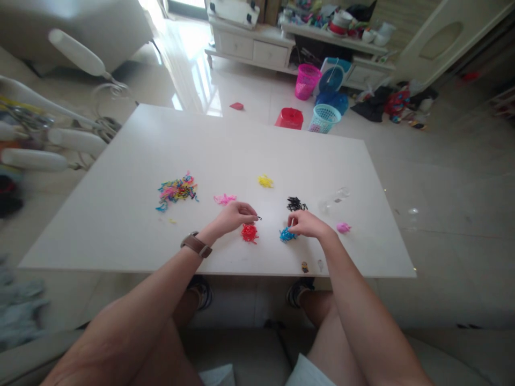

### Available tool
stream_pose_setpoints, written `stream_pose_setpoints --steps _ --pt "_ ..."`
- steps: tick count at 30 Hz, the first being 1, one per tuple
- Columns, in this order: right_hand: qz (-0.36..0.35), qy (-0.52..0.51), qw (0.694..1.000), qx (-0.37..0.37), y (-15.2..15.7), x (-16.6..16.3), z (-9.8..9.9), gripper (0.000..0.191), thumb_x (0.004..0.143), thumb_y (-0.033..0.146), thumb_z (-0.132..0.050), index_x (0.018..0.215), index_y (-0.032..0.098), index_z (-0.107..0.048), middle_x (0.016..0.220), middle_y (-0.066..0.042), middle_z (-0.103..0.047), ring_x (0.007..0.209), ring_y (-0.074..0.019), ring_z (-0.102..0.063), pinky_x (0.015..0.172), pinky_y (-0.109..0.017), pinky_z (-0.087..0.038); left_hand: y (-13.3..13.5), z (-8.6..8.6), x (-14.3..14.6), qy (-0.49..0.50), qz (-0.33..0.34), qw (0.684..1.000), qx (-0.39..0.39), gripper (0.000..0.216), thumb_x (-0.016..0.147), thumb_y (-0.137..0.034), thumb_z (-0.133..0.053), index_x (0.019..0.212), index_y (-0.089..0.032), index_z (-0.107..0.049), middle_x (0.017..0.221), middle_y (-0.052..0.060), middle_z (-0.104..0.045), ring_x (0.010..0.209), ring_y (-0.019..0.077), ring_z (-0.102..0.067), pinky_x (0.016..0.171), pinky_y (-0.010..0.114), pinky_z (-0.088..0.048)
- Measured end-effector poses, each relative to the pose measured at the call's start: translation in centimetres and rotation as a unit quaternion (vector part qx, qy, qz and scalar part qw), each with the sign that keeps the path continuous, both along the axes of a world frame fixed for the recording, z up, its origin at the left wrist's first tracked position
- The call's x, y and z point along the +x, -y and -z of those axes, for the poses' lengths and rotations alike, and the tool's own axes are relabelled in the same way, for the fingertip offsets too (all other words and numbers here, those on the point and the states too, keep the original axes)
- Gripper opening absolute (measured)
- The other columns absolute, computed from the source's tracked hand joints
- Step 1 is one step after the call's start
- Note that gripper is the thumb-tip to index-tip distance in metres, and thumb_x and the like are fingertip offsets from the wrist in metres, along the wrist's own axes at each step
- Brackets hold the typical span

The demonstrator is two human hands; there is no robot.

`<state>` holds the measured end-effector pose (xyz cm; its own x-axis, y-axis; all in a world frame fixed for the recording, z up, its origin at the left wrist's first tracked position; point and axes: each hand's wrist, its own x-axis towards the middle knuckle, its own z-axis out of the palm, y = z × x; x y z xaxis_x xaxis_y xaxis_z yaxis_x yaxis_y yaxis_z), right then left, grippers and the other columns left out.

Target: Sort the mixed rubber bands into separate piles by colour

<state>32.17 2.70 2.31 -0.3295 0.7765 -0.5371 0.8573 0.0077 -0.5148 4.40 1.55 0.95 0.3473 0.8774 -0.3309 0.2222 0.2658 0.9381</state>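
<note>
My left hand (240,214) is closed in a pinch on a small black band (259,218), just above a pile of red bands (249,233). Over a pile of blue bands (287,235), my right hand (304,223) has its fingers pinched together; what they hold, if anything, is too small to make out. A pile of black bands (295,203) lies just beyond the right hand. Pink bands (224,199) lie behind the left wrist, and yellow bands (265,181) sit farther back. At the left is a larger heap of mixed-colour bands (177,188).
On the white table (225,145), a clear plastic item (341,194) and a purple lump (343,228) lie at the right. A tiny figure-like trinket (304,266) is near the front edge. Beyond the table stand a red stool (289,118) and a light-blue basket (325,117).
</note>
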Motion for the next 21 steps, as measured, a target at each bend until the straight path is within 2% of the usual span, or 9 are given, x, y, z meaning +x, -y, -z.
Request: stream_pose_setpoints --steps 3,6,9,13,16,19,21 --pt "0.013 0.002 0.996 0.088 -0.1 -0.5 -0.3 0.003 0.072 0.016 -0.069 0.071 0.019 -0.069 0.066 -0.001 -0.067 0.062 -0.0144 -0.059 0.06 -0.025 -0.042 0.3 0.1 0.7 -0.003 0.002 1.0 -0.005 0.015 0.075 -0.028 -0.078 0.08 -0.014 -0.073 0.072 0.009 -0.075 0.065 0.0162 -0.069 0.063 0.026 -0.054" --pt "0.057 -0.091 0.981 0.161 -0.1 -1.6 -0.7 0.011 0.082 0.029 -0.066 0.08 0.02 -0.071 0.074 -0.002 -0.07 0.068 -0.0147 -0.061 0.064 -0.026 -0.044 0.7 0.0 1.7 0.017 0.014 0.999 -0.023 0.016 0.076 -0.027 -0.079 0.081 -0.014 -0.071 0.071 0.009 -0.075 0.064 0.0162 -0.07 0.062 0.026 -0.054" --pt "0.064 -0.213 0.968 0.118 0.3 -2.9 -0.6 0.021 0.083 0.04 -0.067 0.089 0.02 -0.073 0.08 -0.002 -0.072 0.073 -0.0154 -0.063 0.066 -0.026 -0.047 1.0 0.0 2.4 0.048 0.024 0.998 -0.042 0.018 0.077 -0.028 -0.079 0.081 -0.014 -0.07 0.072 0.009 -0.075 0.065 0.0164 -0.071 0.063 0.026 -0.055" --pt "0.062 -0.288 0.954 0.05 0.6 -4.1 0.3 0.021 0.077 0.038 -0.073 0.084 0.018 -0.073 0.078 -0.004 -0.073 0.073 -0.0168 -0.065 0.068 -0.028 -0.05 0.9 0.1 2.7 0.071 0.007 0.997 -0.039 0.024 0.076 -0.033 -0.081 0.082 -0.014 -0.069 0.074 0.01 -0.076 0.07 0.018 -0.073 0.062 0.024 -0.054" --pt "0.076 -0.289 0.952 0.067 0.3 -4.0 0.7 0.017 0.076 0.034 -0.073 0.079 0.017 -0.073 0.074 -0.004 -0.072 0.071 -0.0175 -0.066 0.067 -0.028 -0.05 0.8 0.2 2.7 0.086 -0.005 0.995 -0.052 0.026 0.075 -0.035 -0.082 0.083 -0.014 -0.068 0.077 0.011 -0.076 0.073 0.0194 -0.074 0.063 0.026 -0.055" --pt "0.131 -0.223 0.951 0.169 -0.7 -2.7 1.0 0.015 0.076 0.033 -0.07 0.077 0.018 -0.072 0.073 -0.004 -0.072 0.069 -0.0178 -0.065 0.067 -0.029 -0.05 0.7 0.4 2.5 0.091 -0.025 0.994 -0.061 0.023 0.076 -0.033 -0.08 0.081 -0.014 -0.069 0.083 0.011 -0.076 0.073 0.0192 -0.074 0.066 0.028 -0.057" --pt "0.199 -0.177 0.934 0.239 -1.6 -1.1 1.3 0.016 0.076 0.033 -0.068 0.079 0.018 -0.071 0.074 -0.005 -0.072 0.069 -0.0182 -0.064 0.068 -0.031 -0.051 0.6 0.5 2.2 0.069 -0.039 0.996 -0.047 0.019 0.078 -0.032 -0.077 0.079 -0.014 -0.07 0.081 0.01 -0.076 0.072 0.0183 -0.073 0.068 0.028 -0.056"
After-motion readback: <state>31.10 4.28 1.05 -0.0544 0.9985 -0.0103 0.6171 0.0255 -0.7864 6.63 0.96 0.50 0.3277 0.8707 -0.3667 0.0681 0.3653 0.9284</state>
